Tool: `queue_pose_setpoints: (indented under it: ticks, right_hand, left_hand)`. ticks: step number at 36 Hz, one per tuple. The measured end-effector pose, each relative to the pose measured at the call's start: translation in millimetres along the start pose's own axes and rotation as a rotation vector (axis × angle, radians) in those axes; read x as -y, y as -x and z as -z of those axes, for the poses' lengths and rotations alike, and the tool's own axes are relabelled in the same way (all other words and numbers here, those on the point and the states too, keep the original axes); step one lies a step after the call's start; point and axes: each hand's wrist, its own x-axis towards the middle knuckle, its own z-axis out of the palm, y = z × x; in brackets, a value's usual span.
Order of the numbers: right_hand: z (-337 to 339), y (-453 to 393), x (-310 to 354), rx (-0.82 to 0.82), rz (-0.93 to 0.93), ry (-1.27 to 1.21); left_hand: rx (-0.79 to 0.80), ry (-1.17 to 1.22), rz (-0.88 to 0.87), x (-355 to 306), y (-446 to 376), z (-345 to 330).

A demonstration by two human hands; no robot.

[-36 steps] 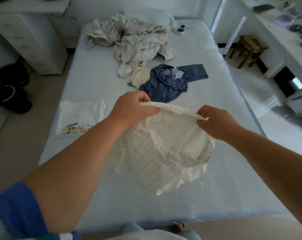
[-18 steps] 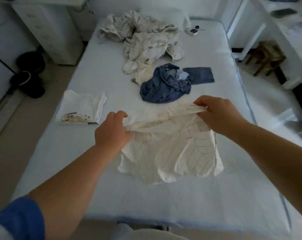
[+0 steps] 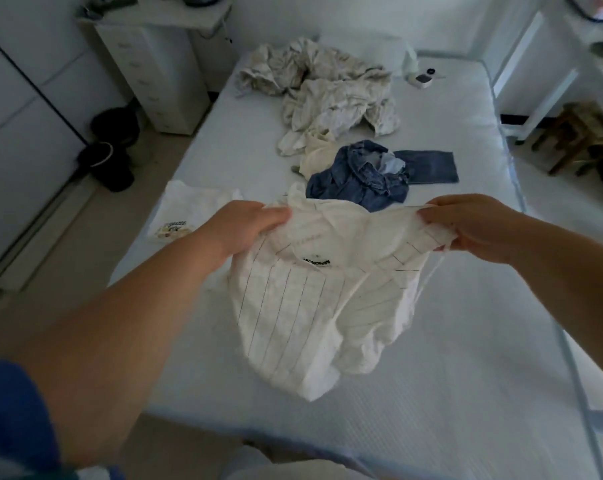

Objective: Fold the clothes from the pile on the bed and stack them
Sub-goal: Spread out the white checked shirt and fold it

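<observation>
My left hand (image 3: 239, 225) and right hand (image 3: 473, 225) pinching the striped white shirt (image 3: 314, 306) by its top edge, mid-frame, hanging above the bed (image 3: 466, 341)

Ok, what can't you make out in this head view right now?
- Folded white printed t-shirt: right part hidden by left hand.
- Black neck label on white pinstriped shirt: too blurred to read.
- Wooden stool: cut off by right edge.
- Fingertips: buried in shirt fabric.
</observation>
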Motion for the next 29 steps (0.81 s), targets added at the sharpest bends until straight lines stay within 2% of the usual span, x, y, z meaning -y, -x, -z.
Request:
queue_pose_setpoints:
  ticks: [2, 4, 7, 8, 10, 12, 14, 18, 21, 26, 29]
  right_hand:
    - [-6.7, -3.5, 2.7, -0.071, 0.02, 0.052]
    - [-12.9, -7.0, 4.0, -0.18, 0.087, 0.235]
    - [-30.3, 0.3, 0.3, -0.308, 0.389, 0.498]
    - [-39.5, 6.6, -2.7, -0.282, 0.497, 0.513]
    - [-62.5, 19.6, -11.7, -0.067, 0.603, 0.536]
    - [-89.0, 25.1, -24.7, 0.181, 0.611, 0.668]
    - [-113.1, 22.2, -36.6, 0.281, 0.584, 0.741]
    - [-133.9, 11.3, -39.8, 0.218, 0.48, 0.635]
    - [-123.5, 4.5, -39.4, 0.306, 0.391, 0.59]
    - [-96.3, 4.8, -30.0, 0.298, 0.414, 0.637]
    - [-79.7, 5.1, -19.6, 0.271, 0.48, 0.798]
  left_hand:
    - [0.013, -0.02, -0.042, -2.3, 4.4, -0.9]
    - [0.017, -0.018, -0.064, -6.2, 7.2, -2.8]
    - [-0.011, 0.046, -0.06, -18.2, 9.3, -7.5]
    - [-0.013, 0.066, -0.051, -22.8, 10.2, -9.6]
    - [-0.014, 0.089, -0.047, -30.5, 11.6, -13.9]
    - [-0.025, 0.103, -0.038, -36.0, 10.7, -16.8]
    - [-0.045, 0.078, -0.02, -38.9, 9.7, -17.2]
    - [-0.08, 0.008, -0.012, -33.4, 8.3, -9.3]
    - [-0.129, -0.119, -0.028, -19.8, 5.1, 3.8]
    - [-0.16, -0.414, -0.037, 10.6, 5.8, 21.0]
    - [-0.085, -0.453, -0.039, 19.6, 12.7, 25.7]
